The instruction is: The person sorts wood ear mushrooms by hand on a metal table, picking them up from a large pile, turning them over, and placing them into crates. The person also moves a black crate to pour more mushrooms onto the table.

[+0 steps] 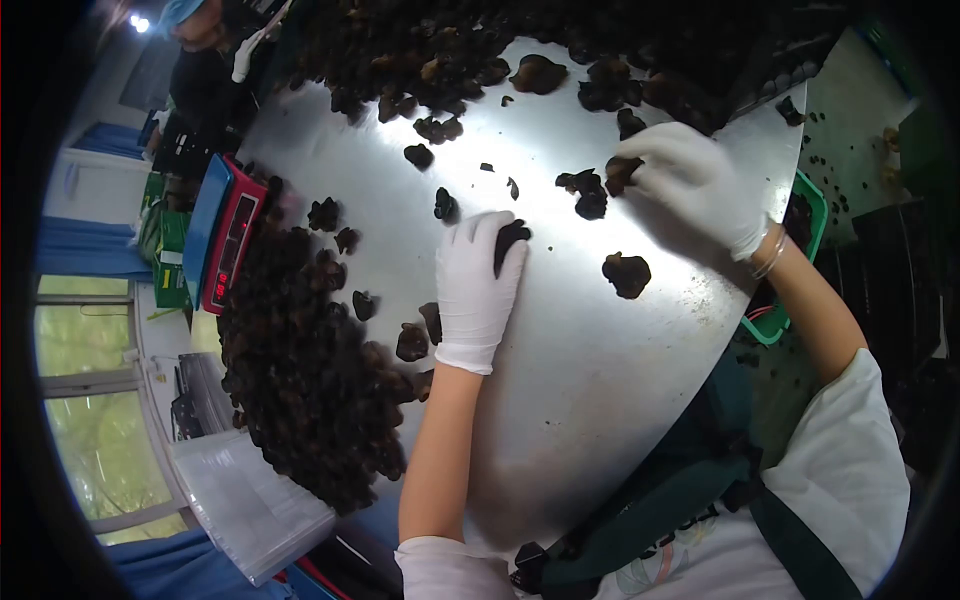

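My left hand (478,295), in a white glove, is closed with a dark wood ear mushroom (510,240) between thumb and fingers, low over the metal table (600,400). Farther right, my gloved right hand (690,185) pinches a brownish wood ear (620,175) at its fingertips. Just left of that piece lies a curled black wood ear (587,193). A single round wood ear (627,274) rests below my right hand. Loose wood ears (411,342) lie beside my left wrist.
A large dark heap of wood ears (310,370) covers the table's left side; another heap (420,45) spreads along the far side. A red scale (232,240) stands at the left. A green basket (815,215) sits below the right edge. Another person (205,75) is at far left.
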The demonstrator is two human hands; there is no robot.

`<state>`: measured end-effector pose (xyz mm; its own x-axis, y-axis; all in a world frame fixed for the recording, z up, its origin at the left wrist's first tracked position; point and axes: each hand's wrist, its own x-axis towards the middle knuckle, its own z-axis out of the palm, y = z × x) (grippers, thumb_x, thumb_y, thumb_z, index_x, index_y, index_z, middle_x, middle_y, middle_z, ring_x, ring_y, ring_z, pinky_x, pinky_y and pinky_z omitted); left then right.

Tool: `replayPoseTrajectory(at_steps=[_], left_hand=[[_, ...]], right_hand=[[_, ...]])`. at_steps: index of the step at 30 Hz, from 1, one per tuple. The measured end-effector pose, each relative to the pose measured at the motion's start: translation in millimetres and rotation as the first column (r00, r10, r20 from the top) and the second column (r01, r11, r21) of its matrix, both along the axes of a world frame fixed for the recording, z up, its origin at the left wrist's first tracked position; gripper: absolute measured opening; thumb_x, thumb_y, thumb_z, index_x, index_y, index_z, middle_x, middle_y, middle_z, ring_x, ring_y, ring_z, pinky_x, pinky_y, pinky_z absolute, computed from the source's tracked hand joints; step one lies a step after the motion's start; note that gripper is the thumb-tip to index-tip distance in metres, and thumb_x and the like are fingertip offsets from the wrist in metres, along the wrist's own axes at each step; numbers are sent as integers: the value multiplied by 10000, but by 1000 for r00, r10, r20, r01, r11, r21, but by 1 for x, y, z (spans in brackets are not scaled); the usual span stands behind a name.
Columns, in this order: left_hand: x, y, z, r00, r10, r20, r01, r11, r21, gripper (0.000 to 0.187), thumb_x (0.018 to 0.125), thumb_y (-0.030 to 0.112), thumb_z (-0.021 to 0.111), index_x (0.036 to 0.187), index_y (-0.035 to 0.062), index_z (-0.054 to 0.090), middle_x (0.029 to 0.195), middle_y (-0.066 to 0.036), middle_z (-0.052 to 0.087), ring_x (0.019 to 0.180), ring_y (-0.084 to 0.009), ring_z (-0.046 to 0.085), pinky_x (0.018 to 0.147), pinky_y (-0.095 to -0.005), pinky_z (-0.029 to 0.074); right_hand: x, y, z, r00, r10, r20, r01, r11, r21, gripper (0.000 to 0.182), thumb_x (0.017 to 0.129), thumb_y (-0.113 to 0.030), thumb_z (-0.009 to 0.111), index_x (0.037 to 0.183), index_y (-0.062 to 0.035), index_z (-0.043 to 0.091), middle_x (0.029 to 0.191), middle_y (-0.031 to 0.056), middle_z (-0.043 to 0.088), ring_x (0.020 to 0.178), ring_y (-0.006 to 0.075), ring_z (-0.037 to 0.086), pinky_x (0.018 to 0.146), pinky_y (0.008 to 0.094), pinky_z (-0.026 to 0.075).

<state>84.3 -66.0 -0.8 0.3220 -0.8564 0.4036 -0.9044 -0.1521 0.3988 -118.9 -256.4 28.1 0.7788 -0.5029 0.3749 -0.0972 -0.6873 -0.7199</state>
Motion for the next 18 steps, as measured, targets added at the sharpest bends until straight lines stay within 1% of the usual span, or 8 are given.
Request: replayPoseTrajectory(at_steps=[1,3,7,9,11,13,15,18], left_hand=[[1,0,1,1000,3,-1,-3,1000,23,280,880,82,685,1152,48,629,1040,-112,655,1078,-308,598,830,-382,526],[0,2,1,997,45,-58,-44,999,12,238,888,55,665,1122,37,627,1039,-139,649,1012,-331,626,820,-381,522],[5,23,-1,986,112,-120,-123,989,-82,255,898,-1,650,1150,24,625,1039,-115,668,880,-229,655,779,-310,518],[4,48,3,953,201,-229,-228,968,-100,266,902,-12,653,1165,9,622,1042,-88,680,848,-148,639,755,-266,509],[0,69,8,816,243,-524,-359,924,-131,290,920,7,663,1206,19,612,914,3,665,712,-38,524,643,-188,438],[-7,84,28,602,278,-748,-460,887,-41,287,941,24,650,1224,24,601,843,26,603,664,-37,471,596,-192,389],[-10,90,29,546,231,-806,-484,872,-78,299,952,39,645,1244,22,582,838,28,566,656,-31,435,575,-202,357],[-21,88,37,458,89,-884,-477,864,-160,309,969,55,629,1268,23,559,908,24,581,667,-25,433,578,-204,358]], right_hand=[[5,2,-2,994,44,-99,-71,952,-297,303,842,-59,619,1138,-55,686,1108,87,677,1122,259,585,983,377,454],[25,12,-9,997,79,-26,-82,860,-503,348,802,-123,692,1150,-127,688,1097,63,668,1127,284,539,991,419,417],[29,-5,-10,986,67,-153,-139,833,-535,244,768,-163,739,1011,-153,724,1041,41,646,1099,261,543,992,436,403],[11,-8,-4,995,97,5,-82,873,-480,158,767,-119,725,914,-79,685,1029,43,630,1101,255,557,975,398,432],[-15,4,4,986,149,72,-94,863,-496,125,778,-74,695,892,-42,655,1038,63,621,1068,265,570,937,384,462],[-32,15,-6,988,131,84,-123,988,-95,101,787,-41,657,884,-22,635,1065,91,612,1034,285,586,905,382,488],[-41,34,-9,987,160,-11,-155,970,188,62,804,-19,607,865,-23,615,1148,146,600,978,328,613,894,384,508],[-32,71,-4,970,172,-171,-202,963,-177,82,793,-81,649,838,-44,592,1188,145,614,956,342,619,844,404,507]])
